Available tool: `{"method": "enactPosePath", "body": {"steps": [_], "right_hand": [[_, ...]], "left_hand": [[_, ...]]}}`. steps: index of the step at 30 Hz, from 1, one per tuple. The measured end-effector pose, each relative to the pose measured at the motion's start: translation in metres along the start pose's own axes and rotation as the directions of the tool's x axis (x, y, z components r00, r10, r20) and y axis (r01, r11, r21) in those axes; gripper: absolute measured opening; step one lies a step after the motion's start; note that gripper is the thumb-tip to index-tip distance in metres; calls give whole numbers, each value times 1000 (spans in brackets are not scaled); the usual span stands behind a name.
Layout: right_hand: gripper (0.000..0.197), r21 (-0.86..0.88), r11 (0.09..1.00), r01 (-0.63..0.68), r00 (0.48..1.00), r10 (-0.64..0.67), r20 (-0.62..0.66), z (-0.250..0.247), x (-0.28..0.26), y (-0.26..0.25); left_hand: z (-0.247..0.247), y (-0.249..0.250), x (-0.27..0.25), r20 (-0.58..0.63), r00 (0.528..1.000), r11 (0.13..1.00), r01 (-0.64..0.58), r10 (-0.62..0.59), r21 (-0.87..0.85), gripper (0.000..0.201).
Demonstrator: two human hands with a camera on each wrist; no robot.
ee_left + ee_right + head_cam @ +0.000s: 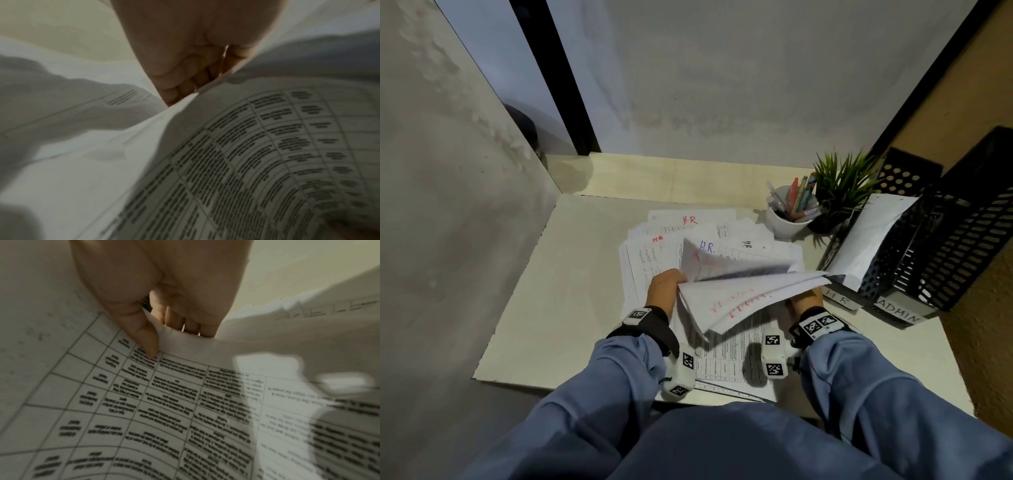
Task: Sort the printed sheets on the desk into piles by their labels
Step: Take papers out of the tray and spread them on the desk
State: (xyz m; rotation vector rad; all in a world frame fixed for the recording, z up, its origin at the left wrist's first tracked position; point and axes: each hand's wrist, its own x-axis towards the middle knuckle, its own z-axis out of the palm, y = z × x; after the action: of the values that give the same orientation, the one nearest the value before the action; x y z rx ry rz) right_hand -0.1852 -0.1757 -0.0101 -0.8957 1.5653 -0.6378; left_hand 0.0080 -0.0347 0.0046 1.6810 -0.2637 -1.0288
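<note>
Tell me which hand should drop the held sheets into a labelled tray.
Right, probably. The right hand grips the held sheets on the side nearest the trays; the left hand holds the far edge.

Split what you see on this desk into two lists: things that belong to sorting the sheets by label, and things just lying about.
Part of the job:
- bundle of sheets, held by the left hand and right hand
- spread sheets marked H.R
- tray labelled H R
- tray labelled ADMIN

Just lying about:
- cup of pens
- small plant
</note>
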Motion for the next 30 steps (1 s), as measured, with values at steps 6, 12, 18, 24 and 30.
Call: {"method": "enactPosePath", "body": {"steps": [6,12,18,24,30], "right_hand": [[15,-81,986,146,979,-133,153,2,-16,-34],[10,37,949,313,934,-315,166,-1,-15,-64],[27,215,808,549,805,-580,123,-1,-74,-106],[16,107,937,331,924,-345,166,6,-83,-64],[23,9,953,304,939,-301,166,10,-75,-53]], "left_hand": [[9,26,-14,243,963,992,-103,118,-76,114],[22,68,-24,277,921,943,-313,272,115,81],[41,92,-24,-67,838,839,-532,541,114,17],[41,54,-17,-11,927,878,-351,375,325,10],[33,50,-23,-54,937,907,-318,345,276,11]]}}
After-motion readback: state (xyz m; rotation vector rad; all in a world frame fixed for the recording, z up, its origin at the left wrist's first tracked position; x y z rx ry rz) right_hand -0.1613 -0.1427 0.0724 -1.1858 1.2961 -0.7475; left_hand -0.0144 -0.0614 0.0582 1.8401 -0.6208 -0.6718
